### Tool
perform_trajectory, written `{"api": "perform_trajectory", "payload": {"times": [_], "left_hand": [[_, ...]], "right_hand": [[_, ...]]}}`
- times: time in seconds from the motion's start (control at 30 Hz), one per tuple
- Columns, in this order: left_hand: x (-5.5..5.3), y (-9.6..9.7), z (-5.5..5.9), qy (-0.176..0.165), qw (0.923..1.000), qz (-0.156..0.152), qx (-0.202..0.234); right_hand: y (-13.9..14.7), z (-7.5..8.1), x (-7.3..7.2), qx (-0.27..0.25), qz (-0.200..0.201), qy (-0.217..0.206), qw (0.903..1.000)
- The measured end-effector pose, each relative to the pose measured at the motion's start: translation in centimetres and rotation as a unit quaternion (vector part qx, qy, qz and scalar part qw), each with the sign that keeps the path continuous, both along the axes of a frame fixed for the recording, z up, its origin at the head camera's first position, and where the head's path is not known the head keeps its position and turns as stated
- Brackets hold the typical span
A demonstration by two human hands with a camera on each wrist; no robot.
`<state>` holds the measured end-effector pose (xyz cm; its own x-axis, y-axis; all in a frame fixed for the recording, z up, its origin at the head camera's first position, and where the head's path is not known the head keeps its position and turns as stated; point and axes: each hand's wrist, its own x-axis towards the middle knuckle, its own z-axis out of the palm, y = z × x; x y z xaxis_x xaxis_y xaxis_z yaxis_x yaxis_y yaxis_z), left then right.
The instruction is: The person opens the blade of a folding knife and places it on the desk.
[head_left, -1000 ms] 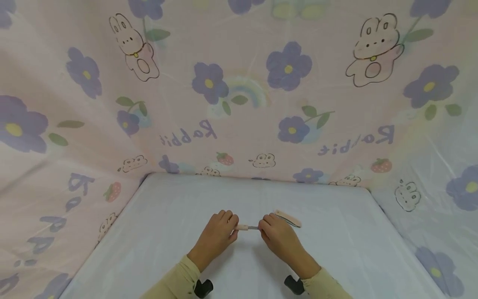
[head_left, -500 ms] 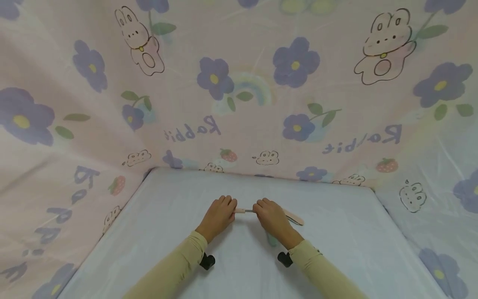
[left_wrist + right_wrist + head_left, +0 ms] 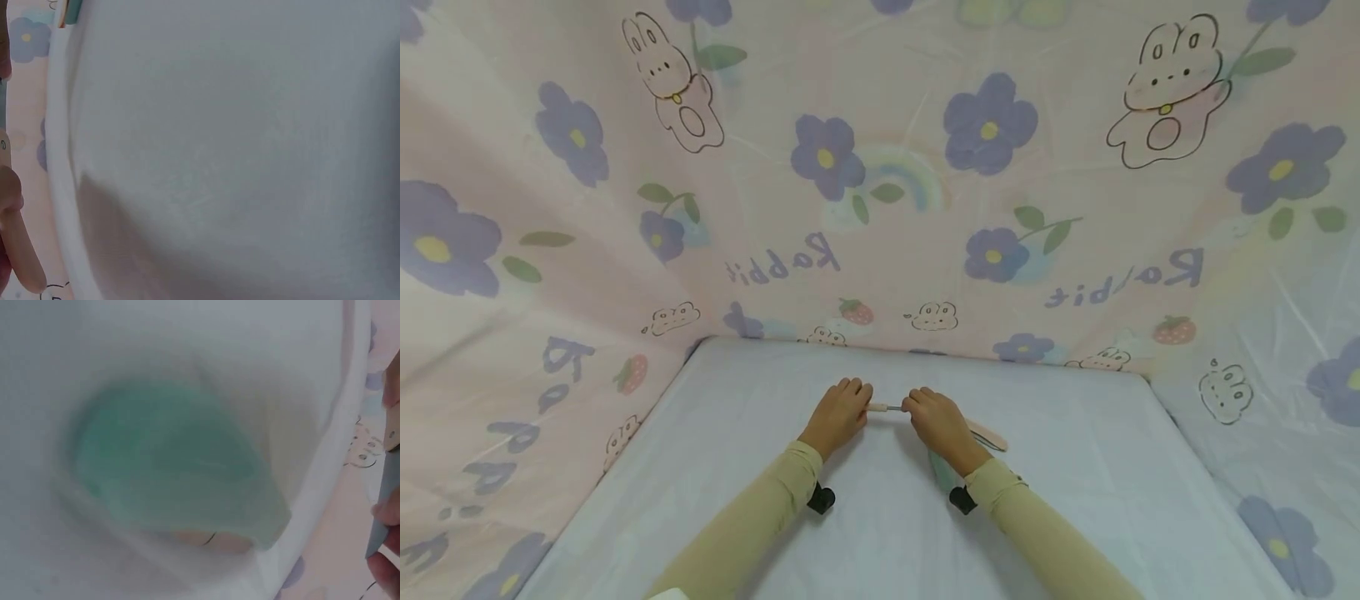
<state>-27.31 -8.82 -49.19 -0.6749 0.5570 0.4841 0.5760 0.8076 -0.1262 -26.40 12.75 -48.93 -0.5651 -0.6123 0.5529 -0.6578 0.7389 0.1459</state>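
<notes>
A small knife is stretched between my two hands in the head view. My left hand (image 3: 838, 417) grips its pale pink handle (image 3: 877, 407), which has a hole near the blade. My right hand (image 3: 938, 421) pinches the grey blade (image 3: 384, 506) near its tip, as the right wrist view shows. Beneath the right wrist is a pale green, see-through piece (image 3: 942, 471). It looms blurred in the right wrist view, so its kind is unclear. Just beyond the right hand lies a long, flat pink piece with a dark edge (image 3: 988, 435), partly hidden by that hand.
A white-covered table (image 3: 775, 375) spreads under both arms. Behind it and along the sides hangs a pink curtain (image 3: 887, 225) printed with rabbits and purple flowers. Black camera mounts (image 3: 822, 499) show at both wrists.
Both hands have moved forward over the table with the knife between them, their grips unchanged. The green piece under the right wrist has come into sight. The long pink piece has stayed put.
</notes>
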Motion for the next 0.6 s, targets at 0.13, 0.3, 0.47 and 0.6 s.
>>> {"api": "perform_trajectory", "payload": {"times": [0.13,0.3,0.47,0.6], "left_hand": [[-0.7,0.1,-0.7,-0.02,0.9998,0.007,0.002],[-1.1,0.1,-0.9,-0.02,0.9998,0.003,0.008],[-1.7,0.2,-0.9,-0.012,0.9998,-0.007,0.015],[-2.1,-0.1,-1.1,-0.032,0.9994,0.015,0.005]], "right_hand": [[0.2,-0.2,-0.9,0.016,-0.003,-0.015,0.9998],[0.4,-0.5,-1.9,0.017,-0.005,-0.027,0.9995],[0.5,-0.8,-2.8,0.024,-0.006,-0.02,0.9995],[0.1,-0.9,-3.4,0.047,0.0,-0.024,0.9986]]}}
